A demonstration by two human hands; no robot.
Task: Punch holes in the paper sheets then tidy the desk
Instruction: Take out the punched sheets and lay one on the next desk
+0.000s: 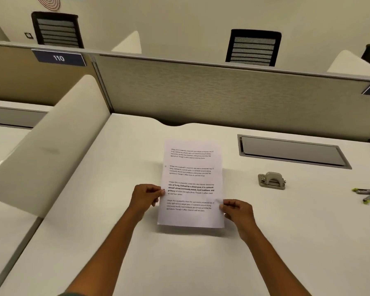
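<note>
White paper sheets [191, 176] with printed paragraphs are held just above the middle of the white desk [115, 242]. My left hand [145, 198] pinches their left edge. My right hand [236, 210] pinches the right edge lower down. A small hole shows near the left margin of the top sheet. The grey metal hole punch [271, 180] stands on the desk to the right of the sheets, apart from both hands.
Several grey pens with green caps [366, 194] lie at the desk's right edge. A grey cable hatch [293, 151] is set into the desk behind the punch. A grey partition [222, 92] closes the back, and a curved white divider [58, 142] stands left.
</note>
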